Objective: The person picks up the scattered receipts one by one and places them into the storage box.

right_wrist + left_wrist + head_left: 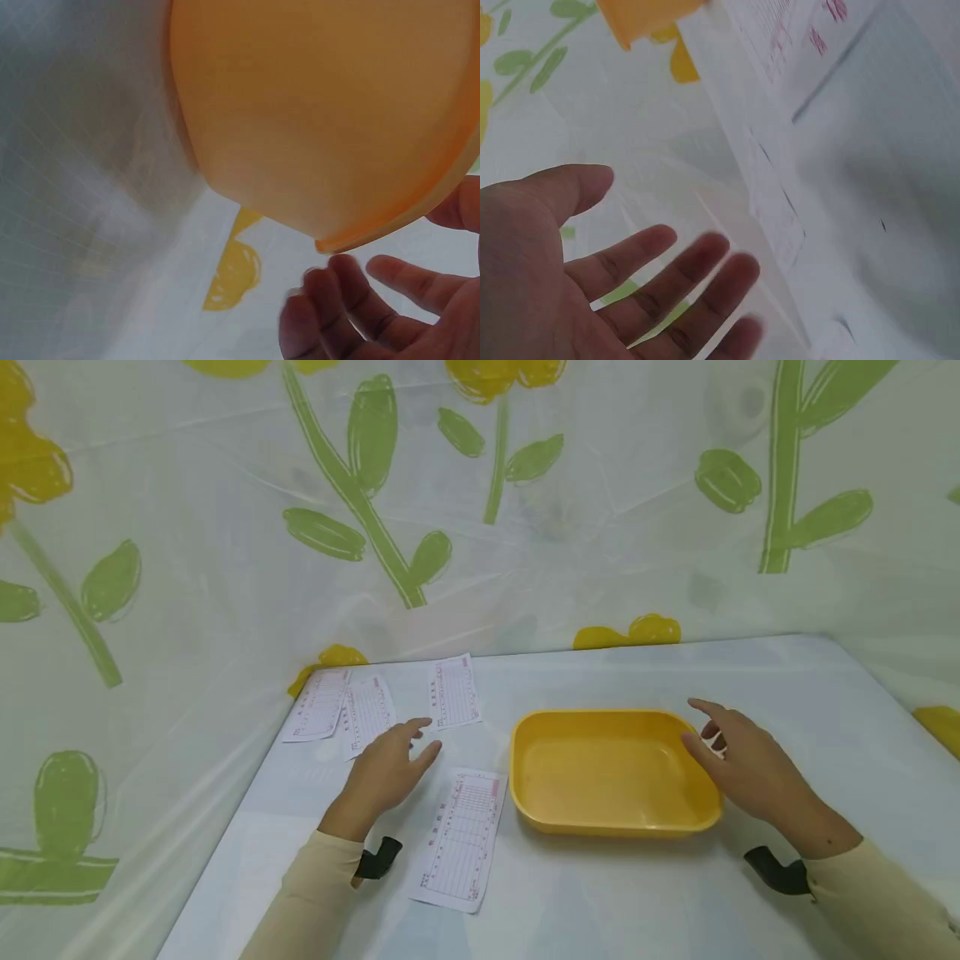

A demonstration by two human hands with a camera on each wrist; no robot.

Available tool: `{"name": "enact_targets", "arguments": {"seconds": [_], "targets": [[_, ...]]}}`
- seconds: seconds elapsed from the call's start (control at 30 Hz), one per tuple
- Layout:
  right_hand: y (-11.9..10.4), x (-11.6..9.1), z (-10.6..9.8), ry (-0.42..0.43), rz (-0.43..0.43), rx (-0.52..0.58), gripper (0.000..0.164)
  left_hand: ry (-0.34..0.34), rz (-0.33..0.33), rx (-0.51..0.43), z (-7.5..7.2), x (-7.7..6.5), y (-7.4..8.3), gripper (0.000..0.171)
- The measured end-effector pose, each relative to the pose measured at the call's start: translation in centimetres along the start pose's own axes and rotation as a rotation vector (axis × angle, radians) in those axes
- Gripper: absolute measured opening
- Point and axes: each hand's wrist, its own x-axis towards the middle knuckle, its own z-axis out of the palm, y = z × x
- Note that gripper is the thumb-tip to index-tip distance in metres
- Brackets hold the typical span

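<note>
- We see the left hand (386,768) raised above the left part of the tabletop (570,902), its back up in the head view, its thumb apart from the index finger.
- From the left wrist we see that hand's fingers fanned and slightly bent; it is loose and grasps nothing.
- We find the right hand (750,768) at the right end of the yellow tray (600,768), thumb and index finger parted and pointing inward from the tabletop's right edge.
- From the right wrist we see its fingers gently bent just beside the tray's rim; it clasps nothing, and we cannot tell whether it touches the rim.
- Both forearms reach in from the near side, in a left sleeve (303,893) and a right sleeve (877,902).
- We place the tray right of the tabletop's middle, well apart from its far edge.
- We see a near slip (465,843) between the left hand and the tray, a far slip (455,692) by the far edge, and a corner slip (318,706) beside a neighbouring slip (369,714) at the far left corner.
</note>
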Motion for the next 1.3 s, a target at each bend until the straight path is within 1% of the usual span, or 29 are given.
{"name": "enact_targets", "arguments": {"seconds": [0.07, 0.17, 0.27, 0.37, 0.5, 0.63, 0.77, 0.9, 0.93, 1.07, 1.17, 1.3], "targets": [[0.2, -0.2, 0.0, 0.012, 0.002, 0.021, 0.061, 0.006, 0.005, -0.013, 0.2, -0.2, 0.5, 0.049], [0.9, -0.4, 0.3, -0.001, 0.022, 0.040, 0.059, -0.017, 0.003, -0.019, 0.6, -0.7, 0.8, 0.048], [1.6, -0.5, 0.7, -0.058, 0.047, 0.068, 0.062, -0.052, -0.002, -0.021, 1.0, -1.1, 0.7, 0.049], [2.1, -0.6, 1.3, -0.121, 0.062, 0.116, 0.064, -0.072, -0.001, -0.024, 1.5, -1.3, 0.4, 0.049], [2.4, -0.9, 1.8, -0.158, 0.060, 0.157, 0.062, -0.094, 0.013, -0.025, 2.0, -1.3, 0.3, 0.049], [2.7, -0.8, 1.9, -0.187, 0.053, 0.203, 0.062, -0.149, 0.016, -0.017, 2.2, -1.3, 0.3, 0.054], [2.9, -0.5, 1.7, -0.250, 0.072, 0.265, 0.068, -0.211, 0.014, -0.023, 2.1, -1.3, 0.1, 0.059], [3.4, -0.2, 1.4, -0.310, 0.080, 0.337, 0.072, -0.258, 0.031, -0.044, 2.1, -1.2, 0.0, 0.065], [3.5, -0.1, 1.3, -0.324, 0.080, 0.353, 0.073, -0.267, 0.038, -0.048, 2.1, -1.2, 0.0, 0.067], [3.9, 0.1, 1.3, -0.398, 0.087, 0.472, 0.075, -0.288, 0.055, -0.053, 2.3, -1.2, 0.0, 0.072], [4.1, 0.2, 1.4, -0.442, 0.093, 0.549, 0.075, -0.300, 0.048, -0.054, 2.5, -1.3, 0.0, 0.078], [4.3, 0.2, 1.4, -0.465, 0.113, 0.575, 0.075, -0.320, 0.036, -0.059, 2.9, -1.3, 0.0, 0.086]]}}
